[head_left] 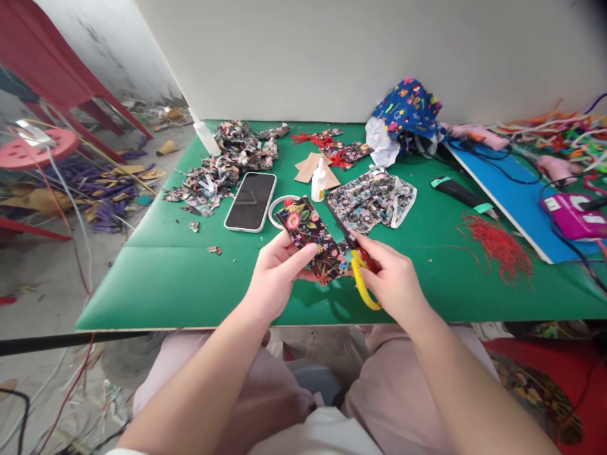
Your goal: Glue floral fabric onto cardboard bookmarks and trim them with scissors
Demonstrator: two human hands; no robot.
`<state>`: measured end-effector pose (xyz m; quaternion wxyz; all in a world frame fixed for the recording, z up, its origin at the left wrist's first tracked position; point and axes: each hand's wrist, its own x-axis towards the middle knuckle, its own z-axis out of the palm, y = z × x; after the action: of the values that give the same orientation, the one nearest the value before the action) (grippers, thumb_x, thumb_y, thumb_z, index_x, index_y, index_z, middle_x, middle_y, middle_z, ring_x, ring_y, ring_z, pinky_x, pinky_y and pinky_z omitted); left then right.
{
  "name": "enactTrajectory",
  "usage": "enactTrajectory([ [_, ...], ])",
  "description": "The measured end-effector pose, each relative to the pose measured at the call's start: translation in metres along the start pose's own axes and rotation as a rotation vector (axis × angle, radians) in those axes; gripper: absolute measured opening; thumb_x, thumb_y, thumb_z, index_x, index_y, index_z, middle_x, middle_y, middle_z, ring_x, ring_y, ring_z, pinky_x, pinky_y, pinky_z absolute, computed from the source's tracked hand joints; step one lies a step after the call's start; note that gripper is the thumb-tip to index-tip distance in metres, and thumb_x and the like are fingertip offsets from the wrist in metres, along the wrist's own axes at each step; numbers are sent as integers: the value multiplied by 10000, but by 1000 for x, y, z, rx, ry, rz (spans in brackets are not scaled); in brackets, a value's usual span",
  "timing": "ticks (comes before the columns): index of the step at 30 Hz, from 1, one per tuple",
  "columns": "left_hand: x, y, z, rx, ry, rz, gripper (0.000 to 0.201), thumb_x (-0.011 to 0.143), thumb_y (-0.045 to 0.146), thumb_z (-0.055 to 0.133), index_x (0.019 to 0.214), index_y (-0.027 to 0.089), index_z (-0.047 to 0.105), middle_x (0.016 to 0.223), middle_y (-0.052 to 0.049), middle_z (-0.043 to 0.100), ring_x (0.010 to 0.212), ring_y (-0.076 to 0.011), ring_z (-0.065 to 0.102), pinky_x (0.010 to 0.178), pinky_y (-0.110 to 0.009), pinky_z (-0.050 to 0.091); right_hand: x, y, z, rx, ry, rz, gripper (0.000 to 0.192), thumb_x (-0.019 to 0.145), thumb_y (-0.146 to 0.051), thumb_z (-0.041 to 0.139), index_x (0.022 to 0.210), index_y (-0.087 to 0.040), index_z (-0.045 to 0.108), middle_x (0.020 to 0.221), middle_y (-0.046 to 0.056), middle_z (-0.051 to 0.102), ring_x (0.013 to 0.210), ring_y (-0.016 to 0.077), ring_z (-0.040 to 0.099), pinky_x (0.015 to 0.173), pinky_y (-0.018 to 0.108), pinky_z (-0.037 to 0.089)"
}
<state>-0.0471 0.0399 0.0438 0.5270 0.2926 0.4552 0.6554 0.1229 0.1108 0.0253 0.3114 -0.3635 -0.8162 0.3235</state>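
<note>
My left hand (281, 268) pinches a dark floral fabric piece (308, 230), thumb on top, held above the front of the table. In my right hand (393, 272) is a pair of scissors (364, 287) with yellow and dark red handles. Their dark blades point up and left, beside the right edge of the fabric; whether they touch it I cannot tell. Just behind lies a larger floral cloth (372, 199) with pale edging. A white ring (274, 212) is partly covered by the fabric piece. Near it stands a small white glue bottle (319, 181).
A phone (251, 202) lies left on the green table (180, 278), before a heap of fabric scraps (237, 155). A white nozzle bottle (206, 136) stands behind. To the right are a utility knife (462, 194), red threads (500, 246), a blue board (507, 196) and cables.
</note>
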Motion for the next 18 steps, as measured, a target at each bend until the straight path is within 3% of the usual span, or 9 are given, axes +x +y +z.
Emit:
enactTrajectory([
  [5,1,1,-3,-38,47,30,177,753,215,668,929,228,657,863,20,680,658,-131,641,487,-241,579,5,-3,-2,355,7,273,503,717,-356,687,1183,-222,553,887,27,609,737,153,597,663,308,530],
  [12,2,-3,-1,93,46,35,242,760,274,662,992,211,636,876,-5,668,738,-148,632,580,-234,554,6,-7,0,631,13,242,532,603,-288,788,1054,-266,506,933,1,653,942,159,630,840,303,514],
  [15,2,-8,2,197,-27,-22,218,770,317,655,935,175,639,816,3,637,747,-117,595,664,-207,514,8,-9,4,733,51,316,355,663,-335,738,906,-260,490,725,-45,638,717,133,659,706,291,550],
  [18,1,-13,4,318,-93,-79,204,755,343,670,770,152,599,661,43,532,633,-65,504,575,-147,440,10,-11,9,765,81,378,350,626,-327,758,801,-248,466,622,-82,578,541,100,604,556,255,544],
])
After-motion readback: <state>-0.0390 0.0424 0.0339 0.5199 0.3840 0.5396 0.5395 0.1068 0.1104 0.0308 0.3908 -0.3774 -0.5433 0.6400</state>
